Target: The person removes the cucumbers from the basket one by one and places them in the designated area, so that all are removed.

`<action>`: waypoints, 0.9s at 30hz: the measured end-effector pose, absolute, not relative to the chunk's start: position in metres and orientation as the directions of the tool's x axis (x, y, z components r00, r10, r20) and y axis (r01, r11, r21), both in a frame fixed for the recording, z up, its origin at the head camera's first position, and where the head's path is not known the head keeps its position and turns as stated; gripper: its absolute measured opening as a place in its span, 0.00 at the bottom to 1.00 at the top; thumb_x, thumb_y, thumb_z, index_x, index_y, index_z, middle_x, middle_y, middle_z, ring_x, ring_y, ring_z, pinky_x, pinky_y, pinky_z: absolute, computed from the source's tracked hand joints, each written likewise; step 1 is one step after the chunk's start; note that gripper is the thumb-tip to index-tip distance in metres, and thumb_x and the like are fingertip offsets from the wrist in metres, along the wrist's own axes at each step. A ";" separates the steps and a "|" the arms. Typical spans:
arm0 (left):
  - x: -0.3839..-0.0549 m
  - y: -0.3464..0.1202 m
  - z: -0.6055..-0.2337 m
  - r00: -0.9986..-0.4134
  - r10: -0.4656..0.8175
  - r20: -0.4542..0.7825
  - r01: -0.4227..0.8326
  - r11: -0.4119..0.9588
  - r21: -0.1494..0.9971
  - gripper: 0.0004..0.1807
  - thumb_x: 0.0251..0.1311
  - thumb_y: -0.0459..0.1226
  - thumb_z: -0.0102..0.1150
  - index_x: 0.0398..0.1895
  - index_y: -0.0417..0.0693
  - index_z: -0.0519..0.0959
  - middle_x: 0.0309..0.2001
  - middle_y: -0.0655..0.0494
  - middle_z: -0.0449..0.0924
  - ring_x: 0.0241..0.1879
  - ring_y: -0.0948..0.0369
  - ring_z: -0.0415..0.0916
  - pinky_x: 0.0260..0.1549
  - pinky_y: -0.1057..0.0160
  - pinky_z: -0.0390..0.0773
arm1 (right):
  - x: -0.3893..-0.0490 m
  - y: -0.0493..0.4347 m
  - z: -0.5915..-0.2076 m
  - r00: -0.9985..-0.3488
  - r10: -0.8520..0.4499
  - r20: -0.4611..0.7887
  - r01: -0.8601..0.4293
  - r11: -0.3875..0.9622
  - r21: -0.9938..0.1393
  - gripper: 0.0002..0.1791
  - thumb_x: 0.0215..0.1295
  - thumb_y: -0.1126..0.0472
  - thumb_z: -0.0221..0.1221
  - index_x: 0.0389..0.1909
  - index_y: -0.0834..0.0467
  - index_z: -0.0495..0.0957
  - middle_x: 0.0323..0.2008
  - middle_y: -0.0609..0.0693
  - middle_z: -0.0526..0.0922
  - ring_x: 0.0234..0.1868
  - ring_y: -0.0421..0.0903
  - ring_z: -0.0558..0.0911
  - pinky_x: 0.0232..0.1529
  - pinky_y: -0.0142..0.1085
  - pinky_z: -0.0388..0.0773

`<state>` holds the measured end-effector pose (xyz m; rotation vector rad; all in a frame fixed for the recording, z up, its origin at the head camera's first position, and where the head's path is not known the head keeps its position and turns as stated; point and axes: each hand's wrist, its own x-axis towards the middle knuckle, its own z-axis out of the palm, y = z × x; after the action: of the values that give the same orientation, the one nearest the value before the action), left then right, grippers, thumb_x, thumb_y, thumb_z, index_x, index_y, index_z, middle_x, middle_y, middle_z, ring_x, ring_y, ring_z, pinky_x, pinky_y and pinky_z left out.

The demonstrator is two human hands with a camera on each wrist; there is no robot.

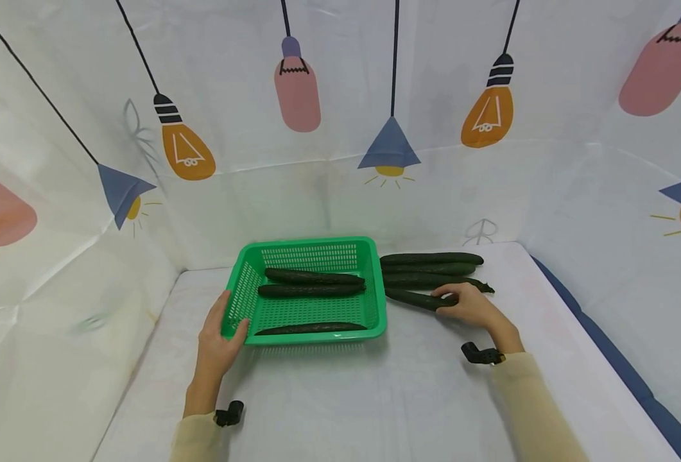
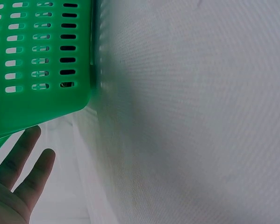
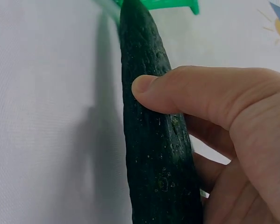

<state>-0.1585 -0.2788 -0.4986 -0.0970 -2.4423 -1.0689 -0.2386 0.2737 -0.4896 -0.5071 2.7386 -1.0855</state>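
A green plastic basket [image 1: 317,340] stands in the middle of the table in the head view, with two cucumbers [image 1: 311,291] side by side towards its back and one cucumber [image 1: 311,328] along its front wall. My left hand [image 1: 217,340] rests against the basket's left front corner, its fingers fairly straight; in the left wrist view two spread fingers [image 2: 39,177] lie by the outer wall. To the right of the basket, my right hand [image 1: 470,305] pinches a cucumber [image 3: 151,140] between thumb and fingers. That cucumber's far end reaches to the basket's right side.
Behind the held cucumber, three more cucumbers [image 1: 432,269] lie in a row right of the basket. A white cloth [image 1: 375,398] covers the table. White sheets printed with lamps [image 1: 328,199] hang at the back and sides.
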 end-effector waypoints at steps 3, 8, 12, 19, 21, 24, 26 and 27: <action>-0.158 -0.279 -0.498 -0.890 -0.123 0.440 0.242 0.691 0.682 0.42 0.62 0.37 0.67 0.79 0.48 0.63 0.77 0.44 0.64 0.76 0.44 0.61 0.70 0.78 0.51 | -0.242 0.272 -0.492 -0.926 -0.377 -0.014 -0.273 0.695 -0.665 0.18 0.59 0.63 0.71 0.52 0.58 0.86 0.51 0.61 0.87 0.48 0.56 0.85 0.44 0.47 0.81; -0.158 -0.279 -0.499 -0.892 -0.125 0.434 0.234 0.694 0.681 0.42 0.62 0.37 0.67 0.79 0.49 0.63 0.77 0.44 0.64 0.76 0.45 0.61 0.72 0.74 0.53 | -0.248 0.269 -0.496 -0.921 -0.389 -0.022 -0.289 0.721 -0.630 0.18 0.60 0.63 0.71 0.52 0.57 0.86 0.53 0.62 0.85 0.50 0.58 0.84 0.44 0.48 0.82; -0.159 -0.279 -0.499 -0.891 -0.127 0.436 0.232 0.699 0.677 0.42 0.62 0.38 0.67 0.79 0.49 0.63 0.77 0.45 0.65 0.76 0.45 0.62 0.73 0.71 0.55 | -0.252 0.266 -0.497 -0.918 -0.397 -0.025 -0.297 0.727 -0.619 0.18 0.61 0.63 0.71 0.53 0.57 0.85 0.55 0.63 0.84 0.53 0.61 0.83 0.46 0.51 0.82; -0.159 -0.279 -0.499 -0.883 -0.122 0.453 0.251 0.693 0.676 0.41 0.62 0.37 0.67 0.79 0.48 0.63 0.76 0.43 0.65 0.75 0.44 0.62 0.69 0.80 0.51 | -0.256 0.261 -0.498 -0.923 -0.385 0.014 -0.322 0.749 -0.579 0.19 0.60 0.66 0.71 0.52 0.59 0.85 0.56 0.61 0.85 0.61 0.65 0.80 0.58 0.59 0.78; -0.159 -0.278 -0.498 -0.884 -0.123 0.451 0.249 0.693 0.676 0.41 0.62 0.37 0.67 0.79 0.47 0.64 0.76 0.43 0.65 0.75 0.44 0.62 0.69 0.79 0.51 | -0.256 0.259 -0.497 -0.924 -0.381 0.025 -0.327 0.755 -0.568 0.19 0.59 0.67 0.71 0.52 0.60 0.85 0.56 0.61 0.84 0.63 0.66 0.78 0.60 0.61 0.76; -0.159 -0.278 -0.498 -0.885 -0.129 0.447 0.243 0.692 0.680 0.41 0.62 0.37 0.67 0.79 0.47 0.64 0.76 0.43 0.65 0.75 0.44 0.62 0.69 0.79 0.51 | -0.256 0.255 -0.497 -0.926 -0.376 0.043 -0.333 0.757 -0.562 0.19 0.59 0.69 0.71 0.52 0.61 0.85 0.56 0.62 0.85 0.63 0.66 0.78 0.61 0.62 0.75; -0.159 -0.278 -0.499 -0.886 -0.129 0.446 0.242 0.691 0.681 0.41 0.62 0.36 0.67 0.79 0.47 0.64 0.76 0.43 0.65 0.75 0.44 0.62 0.69 0.80 0.51 | -0.256 0.253 -0.498 -0.926 -0.374 0.055 -0.339 0.757 -0.559 0.19 0.58 0.69 0.71 0.51 0.61 0.85 0.55 0.62 0.85 0.62 0.66 0.79 0.60 0.61 0.76; -0.159 -0.278 -0.499 -0.885 -0.129 0.447 0.243 0.691 0.681 0.41 0.62 0.36 0.67 0.79 0.47 0.63 0.76 0.43 0.65 0.76 0.44 0.62 0.69 0.80 0.51 | -0.256 0.253 -0.498 -0.927 -0.371 0.060 -0.339 0.757 -0.559 0.19 0.58 0.70 0.71 0.51 0.61 0.85 0.55 0.62 0.85 0.61 0.66 0.79 0.60 0.61 0.76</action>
<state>-0.1589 -0.2782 -0.4987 -0.0883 -2.4346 -1.0742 -0.2564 0.2527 -0.4982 -0.5850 2.8935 -0.9046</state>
